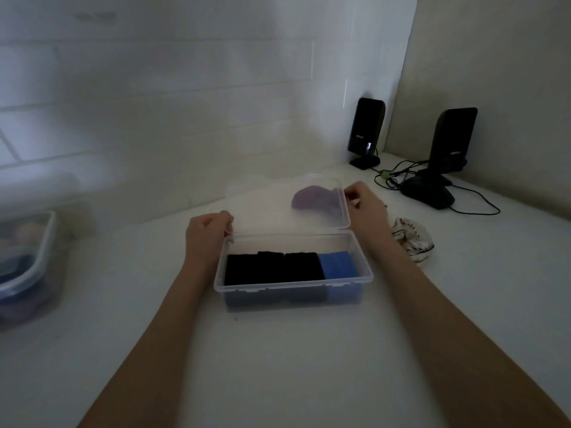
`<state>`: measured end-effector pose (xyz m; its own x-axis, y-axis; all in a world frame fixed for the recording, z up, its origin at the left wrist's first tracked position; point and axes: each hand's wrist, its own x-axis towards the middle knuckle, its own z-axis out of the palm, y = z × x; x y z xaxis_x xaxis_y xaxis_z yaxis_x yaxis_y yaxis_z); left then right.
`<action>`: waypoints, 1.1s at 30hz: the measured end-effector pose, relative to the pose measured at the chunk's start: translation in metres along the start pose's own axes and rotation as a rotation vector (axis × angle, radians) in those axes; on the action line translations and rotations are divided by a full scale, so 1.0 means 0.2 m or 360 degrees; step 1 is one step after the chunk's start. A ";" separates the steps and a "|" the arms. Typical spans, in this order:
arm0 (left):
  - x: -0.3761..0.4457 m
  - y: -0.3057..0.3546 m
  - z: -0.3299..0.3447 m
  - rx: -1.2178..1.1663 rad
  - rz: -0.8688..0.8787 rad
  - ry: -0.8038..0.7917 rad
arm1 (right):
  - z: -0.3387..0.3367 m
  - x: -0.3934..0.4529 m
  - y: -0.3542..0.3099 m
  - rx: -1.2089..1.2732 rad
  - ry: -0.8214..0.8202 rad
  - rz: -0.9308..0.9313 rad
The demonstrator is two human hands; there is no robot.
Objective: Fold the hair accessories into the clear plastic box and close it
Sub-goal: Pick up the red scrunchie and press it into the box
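One clear rectangular plastic box (293,267) sits mid-worktop (278,366), its hinged translucent lid (278,205) raised at twelve o'clock. My left hand (205,233) pinches the lid's left edge and my right hand (366,205) pinches its right corner, fingers curled around the thin plastic. Inside I count three folded black fabric pieces (272,268) in a row, though their seams blur together, and one folded blue piece (336,264) at the right end. A purple soft shape (309,197) shows dimly through the lid. One white striped scrunchie (412,242), partly hidden by my right wrist, lies at three o'clock. Two black glossy speakers (366,131) stand at one o'clock; one lidded tub (27,257) is cut off at nine.
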<state>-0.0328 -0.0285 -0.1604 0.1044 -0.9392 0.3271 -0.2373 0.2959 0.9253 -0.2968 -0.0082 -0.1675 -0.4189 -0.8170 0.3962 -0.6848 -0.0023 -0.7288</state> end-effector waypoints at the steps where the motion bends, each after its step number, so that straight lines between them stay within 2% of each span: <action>1: 0.00 0.01 0.00 -0.0025 0.0000 0.0001 | -0.02 0.01 -0.01 0.0192 0.0171 0.0056; 3: -0.02 0.02 0.01 -0.0071 -0.0006 -0.0005 | -0.09 0.05 -0.05 0.0444 0.0364 0.0130; 6: -0.03 0.03 0.01 -0.0091 -0.0028 -0.0068 | -0.17 0.08 -0.14 0.1050 0.0351 0.0265; 9: -0.05 0.04 0.02 0.0034 0.0081 -0.0118 | -0.22 0.04 -0.28 0.1349 0.0380 0.0092; 13: -0.09 0.05 0.03 0.0225 0.0198 -0.0187 | -0.26 0.00 -0.47 0.1342 0.0282 -0.0176; 16: -0.09 0.07 0.02 0.0320 0.0216 -0.0196 | -0.26 -0.02 -0.58 0.1239 0.0102 -0.0407; 19: -0.09 0.08 0.02 0.0340 0.0184 -0.0217 | -0.26 -0.05 -0.67 0.1102 0.0051 -0.0653; 21: -0.09 0.08 0.01 0.0374 0.0154 -0.0246 | -0.25 -0.06 -0.70 0.1110 -0.0019 -0.0674; 25: -0.09 0.10 0.01 0.0545 0.0052 -0.0347 | -0.22 -0.09 -0.74 0.1171 -0.0365 -0.0622; 27: -0.10 0.12 0.00 0.0851 0.0164 -0.0227 | -0.19 -0.11 -0.74 0.1103 -0.0484 -0.0554; 29: -0.10 0.15 -0.01 0.1088 0.0394 0.0092 | -0.15 -0.11 -0.73 0.1023 -0.0471 -0.0473; 31: -0.11 0.19 -0.03 0.0941 0.0637 0.0343 | -0.12 -0.11 -0.72 0.0956 -0.0405 -0.0428; 33: -0.12 0.24 -0.03 0.0497 0.0773 0.0321 | -0.11 -0.11 -0.71 0.0842 -0.0300 -0.0463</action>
<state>-0.0414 0.0097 -0.1237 0.0870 -0.6491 0.7557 -0.5722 0.5884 0.5713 -0.2031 0.0228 -0.0609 -0.1146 -0.8274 0.5498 -0.3474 -0.4851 -0.8025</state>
